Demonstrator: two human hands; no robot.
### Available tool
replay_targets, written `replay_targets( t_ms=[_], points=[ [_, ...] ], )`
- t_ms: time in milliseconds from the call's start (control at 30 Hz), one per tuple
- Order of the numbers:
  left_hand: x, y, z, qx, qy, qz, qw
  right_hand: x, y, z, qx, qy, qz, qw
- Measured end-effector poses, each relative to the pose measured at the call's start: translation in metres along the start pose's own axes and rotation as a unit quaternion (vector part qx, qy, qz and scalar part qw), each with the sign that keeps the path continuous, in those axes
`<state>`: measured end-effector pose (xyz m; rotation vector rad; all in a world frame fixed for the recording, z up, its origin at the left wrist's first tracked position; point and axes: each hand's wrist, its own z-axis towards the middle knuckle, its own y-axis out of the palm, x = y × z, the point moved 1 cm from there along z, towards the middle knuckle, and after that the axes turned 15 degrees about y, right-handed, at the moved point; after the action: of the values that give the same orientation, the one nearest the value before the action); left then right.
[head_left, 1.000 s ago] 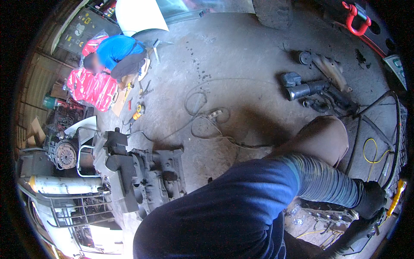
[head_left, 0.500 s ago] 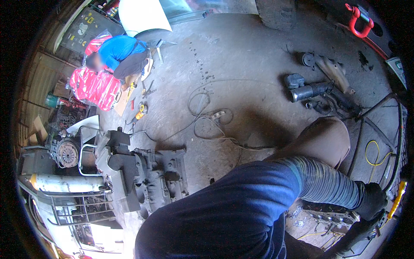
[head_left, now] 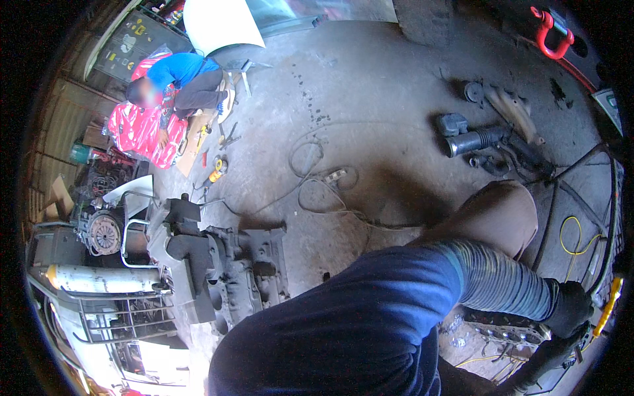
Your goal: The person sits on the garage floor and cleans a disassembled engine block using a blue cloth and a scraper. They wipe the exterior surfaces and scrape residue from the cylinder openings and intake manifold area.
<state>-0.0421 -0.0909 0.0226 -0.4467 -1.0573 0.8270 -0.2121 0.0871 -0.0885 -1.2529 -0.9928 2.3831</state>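
My left hand (head_left: 570,309), in a black glove with a striped grey-blue sleeve, is at the right edge of the view. Its fingers look curled, but what they hold is hidden. Just below it is my right hand (head_left: 566,350), also dark-gloved, its fingers dark and hard to make out. Close to both hands, on the far right, stands a tool with a yellow handle (head_left: 607,307); I cannot tell whether either hand touches it. Beneath my left forearm lies a flat metal engine part with round openings (head_left: 512,334), partly covered by the arm.
A black tubular frame (head_left: 555,198) rises beside my knee. Dark hoses and engine parts (head_left: 485,137) lie on the floor ahead. A cable (head_left: 310,181) loops across the middle. An engine block (head_left: 247,267) stands left. Farther off, a person in blue (head_left: 181,71) crouches by red wrapped parts (head_left: 142,132).
The crouching person has leaned lower and to the left, and an arm now reaches over the red wrapped parts. My arms and hands have barely moved.
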Motion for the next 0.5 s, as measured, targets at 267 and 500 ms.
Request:
replay_targets(
  t_ms=[267,500],
  points=[
    [-0.003,0.008,0.003,0.026,0.012,0.021,0.999,-0.034,-0.002,-0.015,-0.003,0.005,0.077,0.997],
    [-0.004,0.009,0.004,0.009,-0.001,0.006,1.000,-0.021,0.003,0.001,0.008,0.080,0.035,0.996]
  ],
)
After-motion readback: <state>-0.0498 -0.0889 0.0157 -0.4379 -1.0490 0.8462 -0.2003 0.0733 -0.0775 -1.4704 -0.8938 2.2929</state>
